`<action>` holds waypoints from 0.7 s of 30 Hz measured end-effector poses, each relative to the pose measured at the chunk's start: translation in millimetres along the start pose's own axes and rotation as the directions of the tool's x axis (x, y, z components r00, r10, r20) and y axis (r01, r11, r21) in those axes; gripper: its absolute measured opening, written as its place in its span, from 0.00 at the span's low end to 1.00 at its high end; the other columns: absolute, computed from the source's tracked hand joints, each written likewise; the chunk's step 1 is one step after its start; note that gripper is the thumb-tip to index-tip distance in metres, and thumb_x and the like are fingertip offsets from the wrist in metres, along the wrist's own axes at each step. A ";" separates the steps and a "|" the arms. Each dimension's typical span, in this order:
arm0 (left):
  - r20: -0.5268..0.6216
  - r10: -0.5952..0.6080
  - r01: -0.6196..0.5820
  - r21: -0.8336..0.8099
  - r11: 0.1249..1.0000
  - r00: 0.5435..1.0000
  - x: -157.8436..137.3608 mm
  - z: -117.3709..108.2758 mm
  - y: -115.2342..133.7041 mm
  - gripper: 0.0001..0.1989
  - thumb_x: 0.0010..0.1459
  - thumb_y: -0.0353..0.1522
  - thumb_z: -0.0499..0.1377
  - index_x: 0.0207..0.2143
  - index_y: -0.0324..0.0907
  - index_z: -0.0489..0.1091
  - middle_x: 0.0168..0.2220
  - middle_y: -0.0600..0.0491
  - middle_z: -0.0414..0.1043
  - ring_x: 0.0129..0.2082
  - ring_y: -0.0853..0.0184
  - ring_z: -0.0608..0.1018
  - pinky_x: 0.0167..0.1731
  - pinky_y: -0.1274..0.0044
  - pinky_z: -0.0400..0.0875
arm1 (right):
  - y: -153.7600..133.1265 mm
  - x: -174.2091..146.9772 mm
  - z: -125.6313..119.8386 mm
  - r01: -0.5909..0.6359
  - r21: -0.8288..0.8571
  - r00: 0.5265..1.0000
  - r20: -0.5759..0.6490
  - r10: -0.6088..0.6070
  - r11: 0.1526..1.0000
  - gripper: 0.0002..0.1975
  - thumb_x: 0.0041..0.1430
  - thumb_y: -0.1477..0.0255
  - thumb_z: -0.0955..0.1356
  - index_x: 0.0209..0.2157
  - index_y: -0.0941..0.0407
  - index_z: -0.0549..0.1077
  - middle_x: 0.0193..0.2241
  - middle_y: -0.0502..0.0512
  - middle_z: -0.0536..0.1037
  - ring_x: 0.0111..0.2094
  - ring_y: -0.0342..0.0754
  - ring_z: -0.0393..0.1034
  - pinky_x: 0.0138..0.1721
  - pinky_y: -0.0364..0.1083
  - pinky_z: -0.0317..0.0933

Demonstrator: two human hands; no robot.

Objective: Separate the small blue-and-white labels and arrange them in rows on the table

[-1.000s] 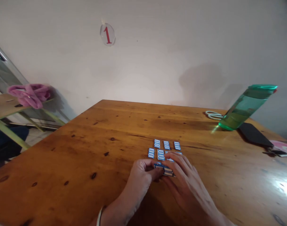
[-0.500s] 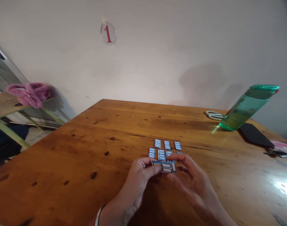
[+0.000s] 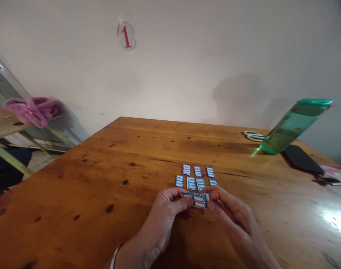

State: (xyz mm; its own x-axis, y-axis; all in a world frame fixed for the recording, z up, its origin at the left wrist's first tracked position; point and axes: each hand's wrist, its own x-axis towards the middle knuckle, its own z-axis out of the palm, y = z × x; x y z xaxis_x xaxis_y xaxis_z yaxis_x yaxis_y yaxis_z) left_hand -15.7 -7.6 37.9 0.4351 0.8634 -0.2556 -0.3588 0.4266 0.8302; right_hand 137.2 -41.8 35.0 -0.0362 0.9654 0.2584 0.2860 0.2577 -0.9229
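Between thumb and fingers, my left hand [image 3: 170, 205] pinches a small sheet of blue-bordered white labels [image 3: 199, 200] just above the table. My right hand [image 3: 232, 209] closes its thumb and index finger on the right end of that sheet. Part of the sheet lies hidden under my left thumb. Just beyond my hands, several small label pieces [image 3: 191, 183] of the same blue and white pattern lie in two rough rows. The piece at the near right [image 3: 212, 182] is partly covered by my right hand.
On the right of the wooden table [image 3: 103, 179], a tilted green water bottle [image 3: 295, 127] is beside a dark flat case [image 3: 303, 160]. A white cable [image 3: 253, 136] is coiled behind. Keys [image 3: 327, 181] lie at the right edge. A pink cloth [image 3: 33, 111] rests on another table.
My right thumb and index finger have come together on the sheet's right end, where they were apart before. My left hand keeps its grip. The view has shifted slightly.
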 end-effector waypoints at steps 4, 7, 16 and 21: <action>0.019 0.007 -0.007 0.000 1.000 1.000 0.2 -0.6 -0.6 0.07 0.43 0.33 0.64 0.23 0.37 0.73 0.21 0.53 0.73 0.21 0.73 0.72 0.22 0.83 0.64 | 0.9 -1.1 -0.9 -0.009 -0.026 1.000 0.003 0.009 1.000 0.09 0.57 0.67 0.62 0.28 0.55 0.68 0.32 0.53 0.72 0.33 0.47 0.68 0.33 0.43 0.64; -0.003 0.037 -0.036 0.083 0.996 0.999 0.6 -0.7 0.5 0.07 0.44 0.34 0.63 0.22 0.38 0.73 0.21 0.53 0.73 0.21 0.72 0.72 0.22 0.82 0.64 | -1.0 -1.4 -2.0 0.050 -0.047 0.999 0.020 -0.049 0.998 0.06 0.58 0.69 0.61 0.31 0.54 0.67 0.34 0.54 0.72 0.35 0.48 0.68 0.35 0.44 0.64; 0.132 0.410 -0.352 0.774 0.526 0.903 -4.9 -0.5 -5.5 0.08 0.53 0.30 0.55 0.30 0.44 0.76 0.25 0.53 0.75 0.26 0.66 0.74 0.29 0.78 0.63 | -5.7 1.4 4.8 0.316 -0.421 0.948 0.100 -0.303 0.850 0.08 0.51 0.80 0.61 0.32 0.54 0.65 0.29 0.54 0.71 0.31 0.48 0.67 0.31 0.45 0.63; 0.177 0.463 -0.409 0.784 0.467 0.868 -7.5 -1.8 -10.2 0.08 0.52 0.28 0.55 0.30 0.45 0.74 0.28 0.52 0.75 0.28 0.66 0.74 0.31 0.79 0.64 | -3.4 3.0 3.5 0.248 -0.337 0.968 0.117 -0.221 0.908 0.06 0.53 0.78 0.60 0.28 0.54 0.65 0.26 0.52 0.71 0.29 0.47 0.66 0.30 0.44 0.62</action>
State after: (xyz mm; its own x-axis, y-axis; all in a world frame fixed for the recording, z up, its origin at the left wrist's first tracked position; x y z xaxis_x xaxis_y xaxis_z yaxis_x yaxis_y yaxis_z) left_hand -16.8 -17.9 30.5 0.3578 0.8996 0.2502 0.3022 -0.3651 0.8806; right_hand 132.7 -39.6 38.0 -0.2099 0.8826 0.4206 0.5737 0.4595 -0.6780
